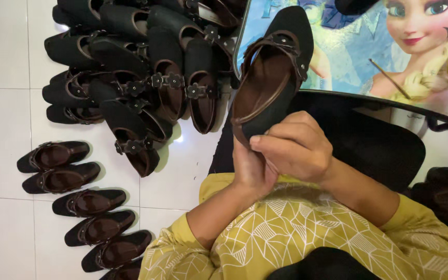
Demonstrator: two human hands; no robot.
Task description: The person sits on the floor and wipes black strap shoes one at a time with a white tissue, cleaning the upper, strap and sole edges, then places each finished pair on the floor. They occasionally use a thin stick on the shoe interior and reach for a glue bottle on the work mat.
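Note:
I hold a black shoe (273, 72) with a brown lining and a strap with a flower stud, its toe pointing up and away from me. My right hand (296, 148) wraps over the heel end, thumb along the rim. My left hand (251, 168) grips the heel from underneath, partly hidden behind the right hand. Both forearms come out of yellow patterned sleeves.
A heap of similar black shoes (146, 67) lies on the white tiled floor (6, 62) at upper left. Several more shoes stand in a row (79, 202) at lower left. A low table with a cartoon-printed top (359, 57) is at upper right, a thin stick (388, 78) on it.

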